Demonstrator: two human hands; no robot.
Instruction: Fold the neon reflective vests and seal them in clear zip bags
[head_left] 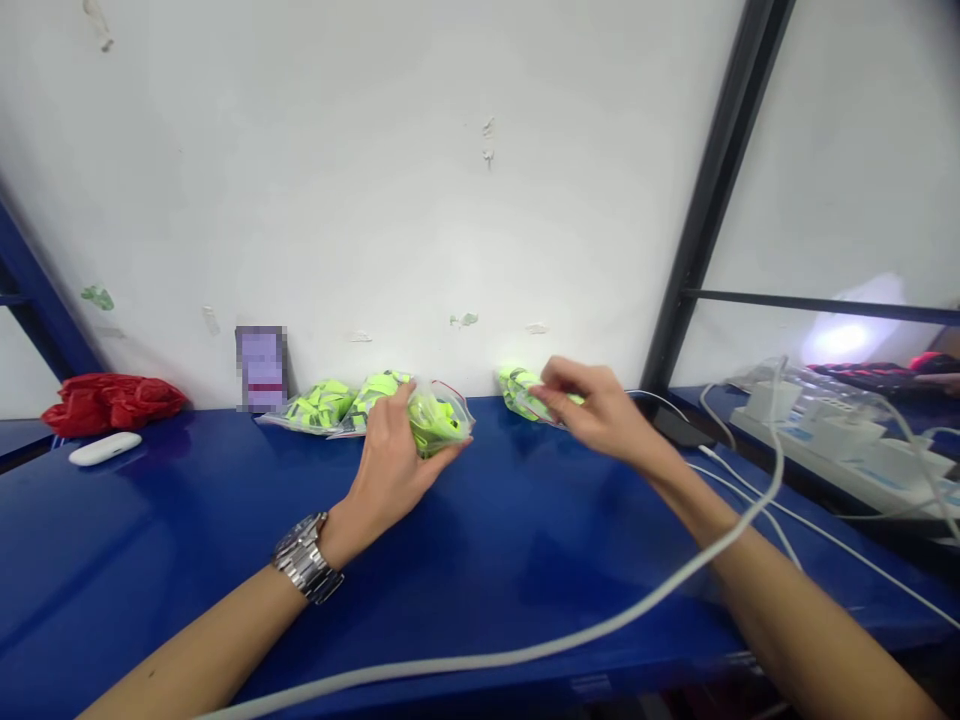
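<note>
My left hand, a metal watch on its wrist, is wrapped round a clear zip bag with neon yellow-green material inside. The bag's mouth, edged with a red line, faces right. Two more bags of neon and grey material, a left one and a nearer one, lie beside that hand against the wall. My right hand is raised with its fingers curled together, in front of another neon bag. Whether anything is between those fingers is hidden.
A red plastic bundle, a white case and a propped phone are at the left of the blue tabletop. A thick white cable crosses the front. Power strips with plugs stand right, beyond a dark post.
</note>
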